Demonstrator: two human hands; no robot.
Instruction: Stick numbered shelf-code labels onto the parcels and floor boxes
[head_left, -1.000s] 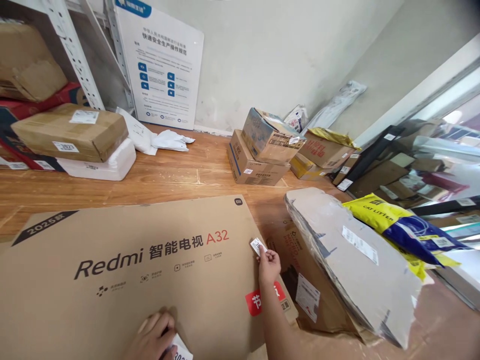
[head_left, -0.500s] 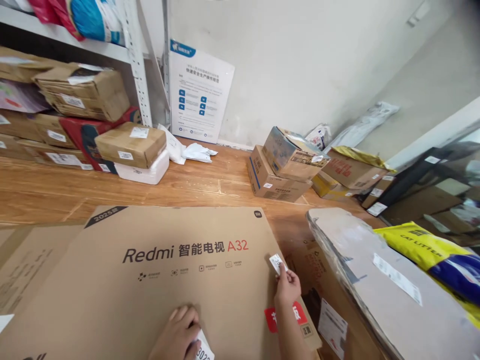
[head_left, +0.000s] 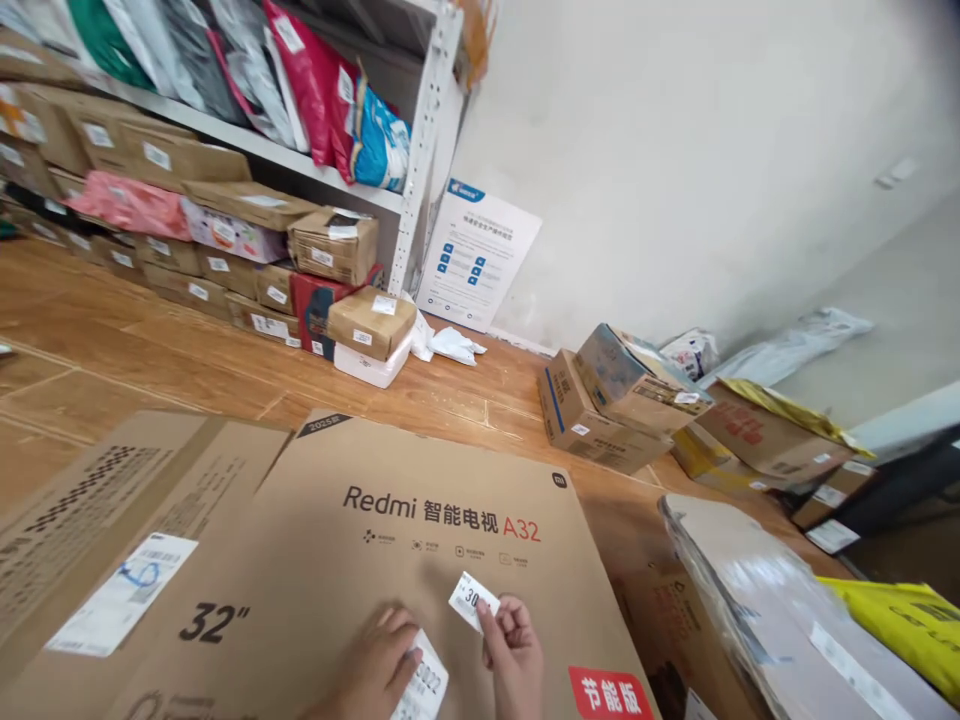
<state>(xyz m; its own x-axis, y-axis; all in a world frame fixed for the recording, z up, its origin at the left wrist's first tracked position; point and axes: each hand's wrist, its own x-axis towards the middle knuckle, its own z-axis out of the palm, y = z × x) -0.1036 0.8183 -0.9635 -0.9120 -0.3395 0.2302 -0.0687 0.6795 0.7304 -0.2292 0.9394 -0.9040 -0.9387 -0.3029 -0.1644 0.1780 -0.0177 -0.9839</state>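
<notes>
Wooden floor [head_left: 172, 350], Redmi carton [head_left: 307, 585]
Right hand [head_left: 516, 648] pinches label [head_left: 465, 597] by four-o'clock edge, likely keeping it readable; left hand [head_left: 381, 655] clamps 3022 label [head_left: 427, 690]

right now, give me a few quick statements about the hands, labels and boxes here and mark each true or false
1. The right hand holds a white label. True.
2. The left hand is empty. False: it holds a white paper marked 3022.
3. "A32" is printed in red on the Redmi box. True.
4. The poster is right of the yellow bag in the picture. False: it is left of it.
</notes>
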